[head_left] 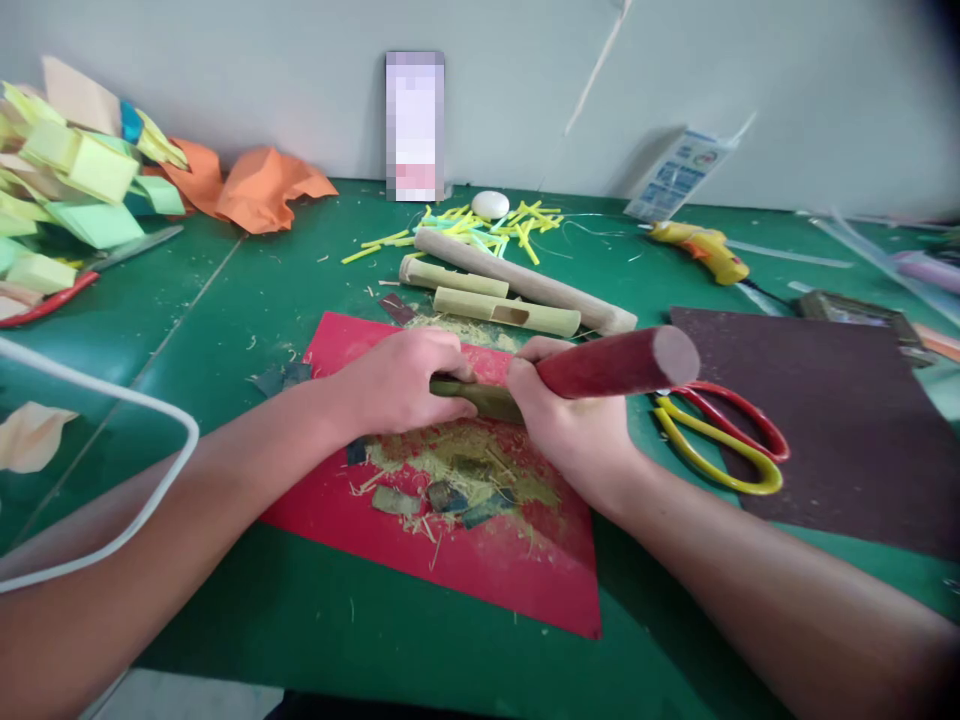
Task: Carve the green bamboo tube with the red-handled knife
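Observation:
My left hand (412, 382) is closed round one end of a greenish bamboo piece (495, 402), which lies low over a red sheet (525, 590). At the bamboo's other end, my right hand (577, 430) grips a tool by its thick red handle (607, 362). The tool's working end is hidden, so its kind does not show. Pale shavings (487, 470) and several dark green chips (396, 500) are scattered on the sheet below my hands. Just beyond lie two cut bamboo tubes (465, 305), one with a notch in its side, and a long pale stick (517, 272).
Scissors (720, 440) with red and yellow handles overlap a dark brown sheet (840, 420) at the right. Behind are a yellow glue gun (701, 250), yellow strips (536, 225) and a phone (415, 125) against the wall. Folded papers (82, 175) and a white cable (150, 400) occupy the left.

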Demonstrator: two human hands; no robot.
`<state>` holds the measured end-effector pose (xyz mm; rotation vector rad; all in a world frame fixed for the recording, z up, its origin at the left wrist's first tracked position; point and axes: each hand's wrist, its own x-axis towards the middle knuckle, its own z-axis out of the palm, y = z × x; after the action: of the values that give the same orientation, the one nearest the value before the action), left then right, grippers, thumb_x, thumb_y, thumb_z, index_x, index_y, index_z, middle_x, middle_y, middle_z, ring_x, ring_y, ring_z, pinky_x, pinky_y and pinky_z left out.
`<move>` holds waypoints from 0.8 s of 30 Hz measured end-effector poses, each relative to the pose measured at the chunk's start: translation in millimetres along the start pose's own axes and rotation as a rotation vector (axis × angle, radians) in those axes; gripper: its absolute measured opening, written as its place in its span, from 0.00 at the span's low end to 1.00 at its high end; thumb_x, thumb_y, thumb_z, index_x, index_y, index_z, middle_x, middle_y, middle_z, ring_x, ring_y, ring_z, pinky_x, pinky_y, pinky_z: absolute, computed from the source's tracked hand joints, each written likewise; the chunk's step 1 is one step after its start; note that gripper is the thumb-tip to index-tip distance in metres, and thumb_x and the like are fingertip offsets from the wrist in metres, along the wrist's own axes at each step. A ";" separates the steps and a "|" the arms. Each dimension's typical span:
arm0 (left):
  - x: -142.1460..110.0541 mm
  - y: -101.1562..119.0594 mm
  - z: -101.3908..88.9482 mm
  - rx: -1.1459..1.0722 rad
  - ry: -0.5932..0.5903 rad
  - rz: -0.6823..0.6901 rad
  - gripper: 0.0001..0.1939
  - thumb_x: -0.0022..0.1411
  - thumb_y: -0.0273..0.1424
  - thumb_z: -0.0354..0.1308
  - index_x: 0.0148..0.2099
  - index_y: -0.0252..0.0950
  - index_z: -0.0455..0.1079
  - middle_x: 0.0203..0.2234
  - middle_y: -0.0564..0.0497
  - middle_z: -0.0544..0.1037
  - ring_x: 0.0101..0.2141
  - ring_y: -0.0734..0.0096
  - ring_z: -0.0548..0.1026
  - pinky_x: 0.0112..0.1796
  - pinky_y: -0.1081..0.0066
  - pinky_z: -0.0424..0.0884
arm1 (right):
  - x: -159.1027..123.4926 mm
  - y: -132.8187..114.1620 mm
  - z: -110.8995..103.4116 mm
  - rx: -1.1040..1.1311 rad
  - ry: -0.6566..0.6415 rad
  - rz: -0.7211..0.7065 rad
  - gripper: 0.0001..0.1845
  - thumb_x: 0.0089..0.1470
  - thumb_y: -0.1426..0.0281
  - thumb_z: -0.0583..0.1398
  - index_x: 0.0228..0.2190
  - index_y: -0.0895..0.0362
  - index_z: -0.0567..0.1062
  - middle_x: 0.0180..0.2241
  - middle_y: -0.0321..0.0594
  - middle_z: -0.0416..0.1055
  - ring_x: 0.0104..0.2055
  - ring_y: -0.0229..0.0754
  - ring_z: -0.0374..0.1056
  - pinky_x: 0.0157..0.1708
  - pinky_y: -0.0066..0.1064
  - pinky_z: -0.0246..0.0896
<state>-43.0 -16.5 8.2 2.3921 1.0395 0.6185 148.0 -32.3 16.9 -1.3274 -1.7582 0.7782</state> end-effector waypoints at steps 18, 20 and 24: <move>-0.8 15.2 9.6 0.125 0.053 -0.129 0.07 0.55 0.32 0.64 0.33 0.33 0.73 0.32 0.47 0.75 0.36 0.63 0.73 0.38 0.64 0.70 | 13.0 6.6 7.8 0.125 0.102 0.036 0.13 0.43 0.74 0.55 0.15 0.54 0.56 0.16 0.29 0.50 0.21 0.32 0.47 0.19 0.29 0.43; -0.2 15.1 9.2 0.122 0.044 -0.146 0.08 0.55 0.32 0.65 0.33 0.32 0.74 0.32 0.47 0.75 0.36 0.63 0.73 0.38 0.64 0.70 | 11.7 8.5 7.8 0.143 0.114 0.002 0.13 0.44 0.74 0.55 0.14 0.54 0.56 0.16 0.29 0.51 0.21 0.32 0.48 0.20 0.29 0.45; 0.8 16.3 7.9 0.114 0.031 -0.204 0.09 0.56 0.34 0.65 0.33 0.32 0.75 0.31 0.47 0.75 0.35 0.63 0.74 0.37 0.64 0.69 | 9.9 12.8 5.6 0.103 0.080 -0.078 0.13 0.46 0.74 0.54 0.14 0.55 0.60 0.17 0.31 0.54 0.22 0.33 0.51 0.23 0.30 0.48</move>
<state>-29.1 -27.7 11.4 2.3372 1.3451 0.5382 147.9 -19.5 5.5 -1.1985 -1.6744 0.7508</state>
